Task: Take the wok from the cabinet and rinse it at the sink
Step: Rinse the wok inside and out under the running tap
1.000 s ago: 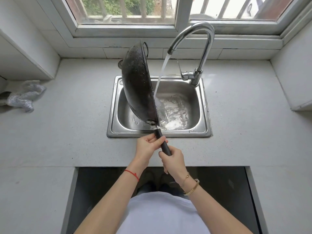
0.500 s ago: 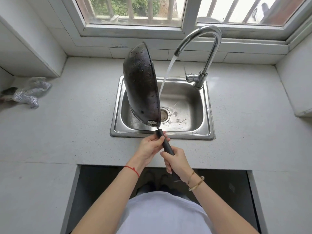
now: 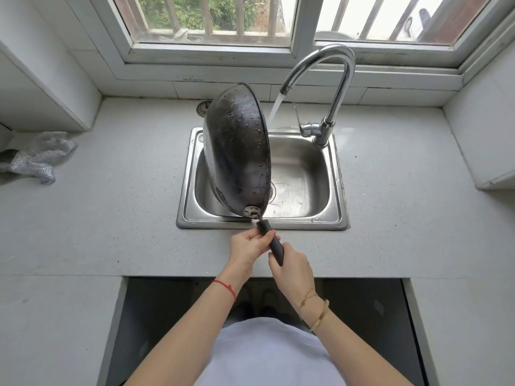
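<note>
Both hands grip the wok's black handle (image 3: 271, 242) over the counter's (image 3: 111, 218) front edge: the left hand (image 3: 249, 246) nearer the pan, the right hand (image 3: 292, 270) at the handle's end. The wok (image 3: 237, 151) stands on edge over the sink (image 3: 338, 190), its wet underside facing left. Water runs from the tap (image 3: 334, 79) behind its rim. A crumpled cloth (image 3: 39, 160) lies at the counter's left edge

Both forearms are bare. The left wrist (image 3: 226, 288) wears a thin red string. The right wrist (image 3: 313, 307) carries a fine gold chain and, just behind it, a gold bangle. The torso is in a pale lavender top (image 3: 267, 355).
</note>
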A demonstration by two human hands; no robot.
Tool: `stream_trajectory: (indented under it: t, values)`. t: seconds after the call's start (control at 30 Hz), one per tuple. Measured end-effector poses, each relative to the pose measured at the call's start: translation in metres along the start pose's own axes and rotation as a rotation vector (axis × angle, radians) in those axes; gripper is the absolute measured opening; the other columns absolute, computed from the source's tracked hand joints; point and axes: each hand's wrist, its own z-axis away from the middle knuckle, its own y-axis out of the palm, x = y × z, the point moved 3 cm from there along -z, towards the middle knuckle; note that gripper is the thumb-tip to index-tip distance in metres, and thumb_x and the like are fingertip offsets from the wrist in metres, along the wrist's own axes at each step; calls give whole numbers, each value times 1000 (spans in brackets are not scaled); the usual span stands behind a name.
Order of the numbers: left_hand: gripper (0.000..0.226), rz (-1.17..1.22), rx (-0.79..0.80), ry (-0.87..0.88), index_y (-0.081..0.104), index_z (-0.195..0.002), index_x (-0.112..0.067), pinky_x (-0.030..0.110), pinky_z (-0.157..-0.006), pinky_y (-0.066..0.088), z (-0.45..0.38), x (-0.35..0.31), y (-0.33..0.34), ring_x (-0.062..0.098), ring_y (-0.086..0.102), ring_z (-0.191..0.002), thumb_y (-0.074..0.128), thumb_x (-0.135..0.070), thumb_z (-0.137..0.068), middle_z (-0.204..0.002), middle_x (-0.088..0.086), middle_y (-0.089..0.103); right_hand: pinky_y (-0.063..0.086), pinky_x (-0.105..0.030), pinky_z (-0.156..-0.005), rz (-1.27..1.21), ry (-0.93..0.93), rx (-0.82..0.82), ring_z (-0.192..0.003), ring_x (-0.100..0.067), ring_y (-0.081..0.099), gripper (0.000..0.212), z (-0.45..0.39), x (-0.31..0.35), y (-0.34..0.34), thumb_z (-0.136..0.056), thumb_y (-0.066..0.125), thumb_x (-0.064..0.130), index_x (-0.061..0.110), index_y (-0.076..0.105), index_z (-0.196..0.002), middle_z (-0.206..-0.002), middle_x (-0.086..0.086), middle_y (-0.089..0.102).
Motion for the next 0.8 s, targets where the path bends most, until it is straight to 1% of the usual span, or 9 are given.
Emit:
stream_trajectory:
  t: [0.03, 0.1, 0.27, 0.33, 0.4, 0.47, 0.63, 0.73, 0.8]
  values:
    - [21, -6, -2, 0, 66, -108, 8, 25, -79, 60, -1, 1, 2, 19, 74, -82, 67, 3, -88, -90, 13, 74, 59, -34, -64, 105, -3, -44, -70, -21, 67, 19, 1, 0, 0, -98, 53, 35, 18, 52, -106, -80, -1, 64]
    - [24, -9, -3, 4, 67, -108, 9, 28, -81, 60, -2, 2, 6, 20, 75, -82, 70, 3, -85, -92, 14, 75, 57, -34, -65, 175, -15, -99, -71, -21, 67, 19, 2, -1, -3, -99, 52, 35, 18, 49, -107, -78, 1, 61]
    - [27, -80, -18, 56, 71, -108, 0, 31, -87, 59, -4, 7, 14, 21, 74, -95, 76, -3, -82, -100, 13, 76, 59, -36, -64, 103, -13, -90, -67, -20, 65, 18, -6, -13, -6, -98, 56, 30, 15, 51, -107, -77, -1, 62]
    - [25, -121, -14, 100, 72, -106, -5, 28, -87, 58, -3, 9, 15, 17, 73, -98, 77, -6, -81, -101, 8, 77, 59, -30, -61, 31, -20, -68, -66, -16, 64, 18, -8, -18, -7, -97, 58, 30, 15, 53, -108, -77, -1, 63]
    - [29, -157, -3, 129, 71, -111, -8, 26, -90, 57, -1, 13, 16, 13, 71, -103, 77, -8, -82, -105, 4, 76, 49, -16, -52, -34, -30, -43, -63, -11, 61, 17, -9, -21, -8, -98, 58, 28, 15, 55, -107, -75, 0, 62]
    - [37, -176, 16, 137, 67, -120, -7, 21, -90, 55, 0, 16, 16, 11, 68, -109, 75, -8, -84, -113, 3, 73, 42, -12, -48, -85, -48, -29, -60, -7, 58, 15, -10, -21, -10, -98, 58, 26, 13, 57, -106, -75, -1, 62]
    - [47, -235, 21, 138, 60, -130, -13, 13, -84, 53, 1, 17, 19, 9, 62, -113, 72, -7, -86, -119, -2, 68, 48, -12, -46, -226, -27, -1, -56, -9, 59, 9, -12, -26, -6, -98, 58, 27, 18, 56, -100, -73, 2, 61]
    - [48, -253, -4, 136, 60, -131, -12, 11, -79, 53, 3, 18, 15, 7, 64, -109, 73, -6, -85, -111, -5, 69, 47, -17, -40, -330, 20, 29, -47, -14, 57, 12, -9, -30, 2, -99, 56, 26, 15, 57, -96, -72, -9, 62]
    - [49, -267, -22, 133, 60, -130, -11, 10, -78, 53, 3, 19, 12, 0, 64, -100, 74, -5, -84, -107, -8, 69, 47, -21, -37, -375, 41, 46, -42, -15, 56, 14, -8, -30, 8, -99, 55, 26, 13, 58, -99, -72, -15, 63]
